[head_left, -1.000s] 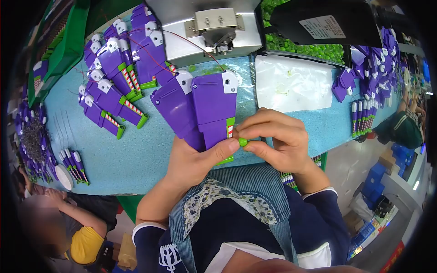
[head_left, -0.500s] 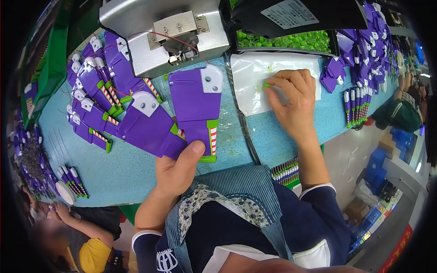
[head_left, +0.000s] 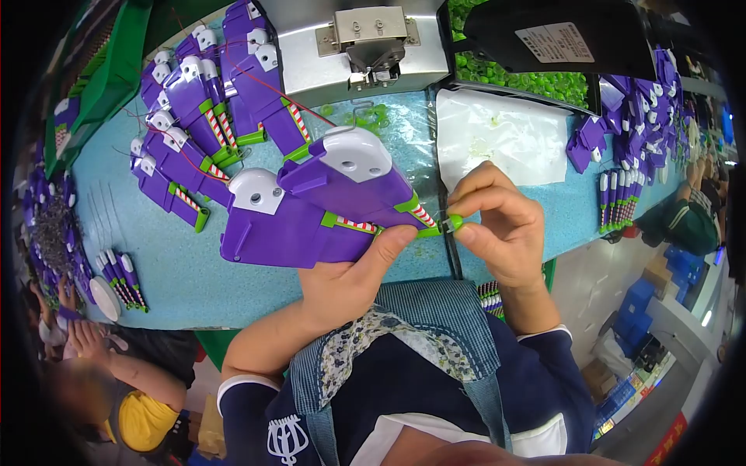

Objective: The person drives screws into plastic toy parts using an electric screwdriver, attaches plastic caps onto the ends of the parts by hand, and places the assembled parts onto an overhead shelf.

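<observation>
My left hand (head_left: 342, 291) is closed on two flat purple plastic pieces, its thumb across their lower ends. The upper purple piece (head_left: 353, 186) has a white rounded corner with two holes and a red-and-white striped edge with green ends. Partly overlapped by it, the lower purple piece (head_left: 287, 237) points to the left. My right hand (head_left: 505, 233) pinches a small green cap (head_left: 455, 222) between thumb and fingers. The cap is right beside the green tip of the upper piece; whether they touch, I cannot tell.
A metal fixture (head_left: 365, 50) stands at the back of the blue table (head_left: 202, 287). Similar purple pieces (head_left: 186, 97) with red wires lie at left. Behind a white sheet (head_left: 505, 140) is a bin of green caps (head_left: 536, 81). Another person's arm (head_left: 144, 377) is at lower left.
My right hand has come from the white sheet toward my left hand with the green cap. The purple pieces have turned, so the upper one's green end now points right. The view has shifted.
</observation>
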The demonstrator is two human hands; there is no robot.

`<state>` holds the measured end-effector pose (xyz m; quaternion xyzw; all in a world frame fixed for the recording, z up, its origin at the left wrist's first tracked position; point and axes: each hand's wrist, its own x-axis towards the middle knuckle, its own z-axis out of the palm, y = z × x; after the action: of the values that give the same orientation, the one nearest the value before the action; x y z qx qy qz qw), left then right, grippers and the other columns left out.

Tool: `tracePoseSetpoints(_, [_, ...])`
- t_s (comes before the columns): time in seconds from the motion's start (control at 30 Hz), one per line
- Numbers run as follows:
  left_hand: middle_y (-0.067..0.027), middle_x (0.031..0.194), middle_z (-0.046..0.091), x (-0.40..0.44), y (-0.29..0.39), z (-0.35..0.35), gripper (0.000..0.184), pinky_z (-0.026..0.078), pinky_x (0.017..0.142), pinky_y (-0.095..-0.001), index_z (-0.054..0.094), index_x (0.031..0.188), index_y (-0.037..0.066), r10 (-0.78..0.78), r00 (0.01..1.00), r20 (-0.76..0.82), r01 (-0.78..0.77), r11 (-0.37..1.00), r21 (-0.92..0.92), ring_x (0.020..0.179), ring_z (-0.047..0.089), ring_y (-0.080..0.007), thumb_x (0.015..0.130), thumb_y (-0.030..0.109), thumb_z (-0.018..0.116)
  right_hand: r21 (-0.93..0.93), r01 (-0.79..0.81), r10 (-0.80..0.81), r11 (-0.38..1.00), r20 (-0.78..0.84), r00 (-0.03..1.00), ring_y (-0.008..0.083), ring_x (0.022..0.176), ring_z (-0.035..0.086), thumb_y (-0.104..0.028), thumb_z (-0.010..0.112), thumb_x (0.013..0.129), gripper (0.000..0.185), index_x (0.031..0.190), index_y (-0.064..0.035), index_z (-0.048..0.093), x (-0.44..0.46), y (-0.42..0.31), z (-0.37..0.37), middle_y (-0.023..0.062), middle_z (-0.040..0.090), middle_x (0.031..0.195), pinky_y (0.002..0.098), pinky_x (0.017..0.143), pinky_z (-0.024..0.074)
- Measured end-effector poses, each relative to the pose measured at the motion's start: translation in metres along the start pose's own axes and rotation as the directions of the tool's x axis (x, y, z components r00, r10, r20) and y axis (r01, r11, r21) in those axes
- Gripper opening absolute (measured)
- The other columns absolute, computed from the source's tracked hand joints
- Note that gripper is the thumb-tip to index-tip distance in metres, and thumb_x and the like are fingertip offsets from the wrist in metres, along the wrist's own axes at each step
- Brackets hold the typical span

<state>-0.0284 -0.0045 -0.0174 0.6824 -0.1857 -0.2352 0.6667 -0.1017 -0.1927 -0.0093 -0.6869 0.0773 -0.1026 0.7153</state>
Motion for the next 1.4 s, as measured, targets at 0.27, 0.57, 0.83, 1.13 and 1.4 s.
tracePoseSetpoints(0.27, [-0.0046, 0.092, 0.065, -0.002, 0.004, 0.001, 0.016, 0.048, 0.072, -0.0262, 0.064, 0.100, -0.001, 0.040, 0.999, 0.014, -0.041, 0.997, 0.060, 0.080, 0.060, -0.0121, 0.085, 0.004, 0.067, -0.134, 0.028, -0.022, 0.991, 0.046, 0.999, 0.0161, 0.083, 0.056, 0.000, 0.075, 0.070, 0.015, 0.083, -0.0011, 0.068, -0.002, 0.003, 0.004, 0.0068, 0.063, 0.086, 0.0271, 0.073, 0.0429])
tracePoseSetpoints(0.57, [-0.0148, 0.093, 0.064, 0.001, 0.007, -0.018, 0.015, 0.050, 0.073, -0.0339, 0.059, 0.099, -0.003, -0.140, 0.979, -0.147, 0.088, 0.945, -0.313, 0.084, 0.061, -0.0219, 0.085, 0.001, 0.057, -0.436, 0.112, -0.072, 0.893, 0.107, 0.992, 0.0181, 0.079, 0.060, -0.004, 0.075, 0.073, 0.015, 0.084, -0.0003, 0.066, 0.038, 0.004, 0.015, 0.0095, 0.065, 0.086, 0.0284, 0.071, 0.0464])
tracePoseSetpoints(0.83, [-0.0096, 0.080, 0.054, -0.003, -0.003, -0.098, 0.021, 0.054, 0.061, -0.0356, 0.052, 0.099, -0.003, -0.085, 0.778, -0.623, -0.059, 0.977, -0.207, 0.071, 0.056, -0.0162, 0.083, 0.006, 0.063, -0.704, 0.356, -0.312, 0.615, 0.198, 0.929, 0.0274, 0.076, 0.060, 0.006, 0.068, 0.071, 0.014, 0.083, -0.0005, 0.065, 0.088, 0.037, 0.030, 0.0102, 0.063, 0.084, 0.0348, 0.067, 0.0497])
tracePoseSetpoints(1.13, [-0.0009, 0.070, 0.058, 0.020, -0.007, -0.095, 0.034, 0.041, 0.054, -0.0251, 0.054, 0.088, 0.002, 0.118, 0.655, -0.746, 0.445, 0.738, 0.508, 0.058, 0.049, -0.0082, 0.070, 0.012, 0.081, -0.704, 0.281, -0.304, 0.653, 0.096, 0.948, 0.0240, 0.071, 0.060, 0.010, 0.065, 0.069, 0.018, 0.083, -0.0017, 0.062, 0.077, 0.027, 0.032, 0.0088, 0.060, 0.082, 0.0319, 0.061, 0.0495])
tracePoseSetpoints(1.4, [-0.0113, 0.094, 0.064, 0.001, 0.000, -0.078, 0.027, 0.046, 0.073, -0.0274, 0.056, 0.107, -0.002, -0.095, 0.818, -0.567, -0.080, 0.957, -0.277, 0.082, 0.059, -0.0143, 0.081, -0.002, 0.062, -0.655, 0.264, -0.259, 0.708, 0.107, 0.960, 0.0249, 0.073, 0.061, 0.010, 0.060, 0.071, 0.022, 0.090, -0.0015, 0.062, 0.065, 0.028, 0.018, 0.0097, 0.058, 0.090, 0.0317, 0.062, 0.0502])
